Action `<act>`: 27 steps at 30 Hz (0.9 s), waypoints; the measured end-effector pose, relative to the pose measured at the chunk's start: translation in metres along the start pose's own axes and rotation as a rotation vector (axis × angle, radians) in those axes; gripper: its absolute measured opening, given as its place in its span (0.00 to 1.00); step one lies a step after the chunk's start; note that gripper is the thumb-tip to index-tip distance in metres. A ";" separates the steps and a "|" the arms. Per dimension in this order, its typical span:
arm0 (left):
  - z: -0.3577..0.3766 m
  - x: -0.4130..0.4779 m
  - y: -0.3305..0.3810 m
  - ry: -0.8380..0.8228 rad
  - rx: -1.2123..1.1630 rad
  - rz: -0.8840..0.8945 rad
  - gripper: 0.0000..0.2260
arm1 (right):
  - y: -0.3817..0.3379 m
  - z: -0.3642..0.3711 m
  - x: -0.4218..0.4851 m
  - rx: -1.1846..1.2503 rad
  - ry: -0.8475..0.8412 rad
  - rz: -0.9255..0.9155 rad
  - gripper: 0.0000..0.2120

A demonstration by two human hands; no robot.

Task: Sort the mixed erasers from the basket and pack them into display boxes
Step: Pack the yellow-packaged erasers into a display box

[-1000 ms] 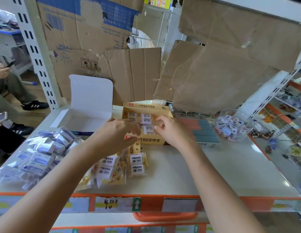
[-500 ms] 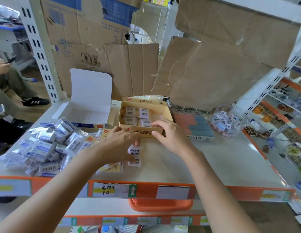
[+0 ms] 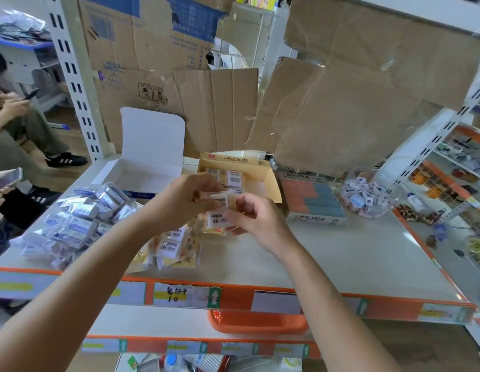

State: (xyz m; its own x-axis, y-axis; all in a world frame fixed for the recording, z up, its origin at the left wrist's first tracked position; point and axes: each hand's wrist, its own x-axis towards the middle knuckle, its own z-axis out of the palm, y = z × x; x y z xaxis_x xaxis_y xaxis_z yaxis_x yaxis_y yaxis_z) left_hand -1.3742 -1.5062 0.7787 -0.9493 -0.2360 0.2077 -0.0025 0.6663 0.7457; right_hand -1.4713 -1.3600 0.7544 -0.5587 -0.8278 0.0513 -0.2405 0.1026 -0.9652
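A: At the front of the shelf point(image 3: 340, 251), what are the hands on?

B: Both on a 2B pack point(image 3: 218, 220), held up just in front of the yellow box point(image 3: 233, 159). The left hand point(image 3: 179, 200) pinches the top end with its fingers bent together. The right hand point(image 3: 256, 220) curls round the lower side. One pack or two stacked, I can't tell; the wrap blurs.

A: And the box?

B: Open, with a few erasers lying in its far half. The hands cover the near half and the front wall.

A: The basket point(image 3: 257, 322)?

B: Orange, one level down. Only its rim pokes out from under the shelf edge, so what's inside is hidden.

A: Room to move?

B: The shelf top shows plain from the hands across to its right edge. On the left, blue packs point(image 3: 80, 224) are heaped almost to the front lip, and yellow packs point(image 3: 171, 247) lie under the left wrist. Behind them a white box point(image 3: 153, 135) stands open beside the yellow one. A tray point(image 3: 311, 200) of orange and grey-blue erasers sits just right of it, then a clear tub point(image 3: 373, 175). Cardboard point(image 3: 340, 116) closes off the back.
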 end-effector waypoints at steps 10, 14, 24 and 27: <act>-0.033 -0.021 -0.030 -0.262 0.504 -0.132 0.19 | 0.006 0.009 0.005 0.180 0.091 0.105 0.02; -0.034 -0.024 -0.028 -0.387 0.711 -0.154 0.23 | 0.008 0.014 0.005 0.186 0.095 0.122 0.07; -0.032 -0.022 -0.030 -0.378 0.344 -0.110 0.13 | 0.006 0.014 0.002 0.184 0.100 0.107 0.02; -0.034 -0.019 -0.028 -0.305 0.221 -0.069 0.11 | 0.003 0.012 0.001 0.218 0.096 0.105 0.03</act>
State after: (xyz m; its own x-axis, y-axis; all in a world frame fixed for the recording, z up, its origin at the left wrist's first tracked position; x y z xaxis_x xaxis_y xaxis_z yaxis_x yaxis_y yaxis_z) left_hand -1.3457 -1.5440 0.7755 -0.9943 -0.0866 -0.0614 -0.1062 0.8003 0.5901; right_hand -1.4627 -1.3670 0.7481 -0.6466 -0.7619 -0.0378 -0.0062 0.0547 -0.9985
